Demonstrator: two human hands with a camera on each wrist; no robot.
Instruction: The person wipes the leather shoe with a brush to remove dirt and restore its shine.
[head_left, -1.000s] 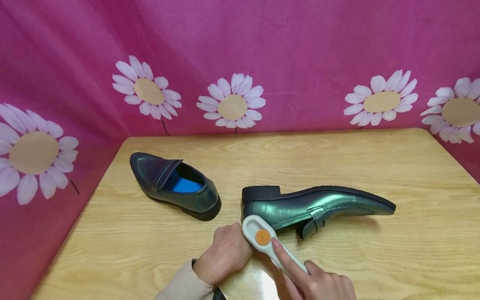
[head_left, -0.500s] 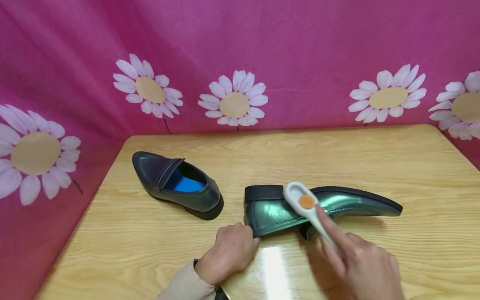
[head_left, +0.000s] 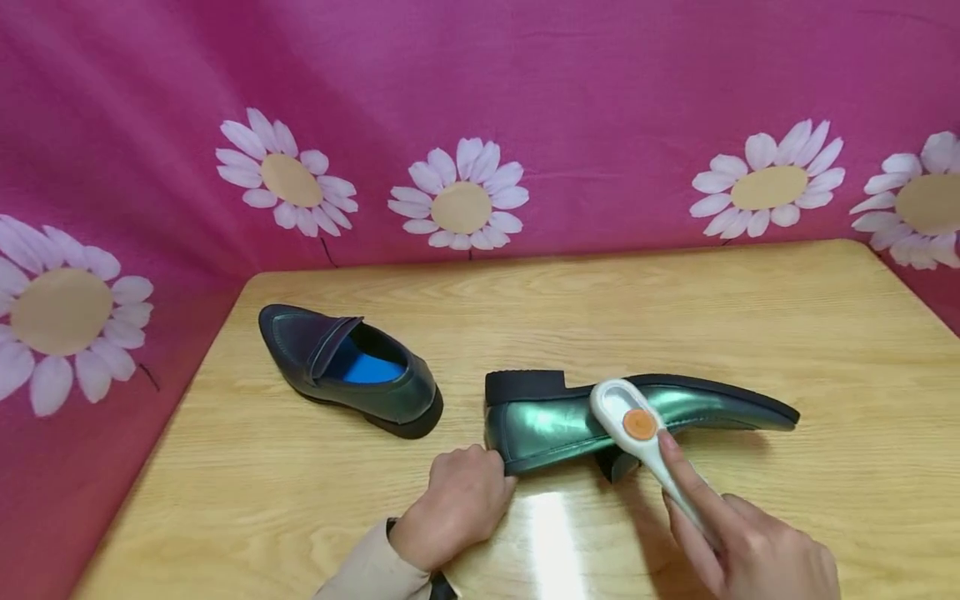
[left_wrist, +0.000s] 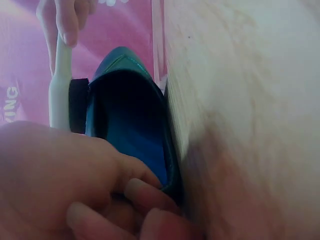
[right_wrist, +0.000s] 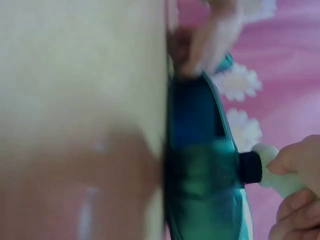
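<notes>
A glossy dark green loafer lies on its side at mid-table, toe to the right and black sole facing away. At its heel, my left hand grips the rim of the opening; the left wrist view shows its fingers curled at the blue-lined collar. My right hand holds a white-handled shoe brush with an orange button, the index finger stretched along the handle. The brush head overlaps the middle of the loafer's upper side. From the right wrist, its dark bristle block shows right against the green upper.
Behind and to the left, the matching loafer stands upright with its blue insole showing. Both rest on a light wooden table. A pink cloth printed with white daisies hangs along the back and left edges.
The brush in my right hand has moved from the heel end rightward onto the loafer's upper, shifting slightly toward the toe in the last half second. My left hand stays at the heel.
</notes>
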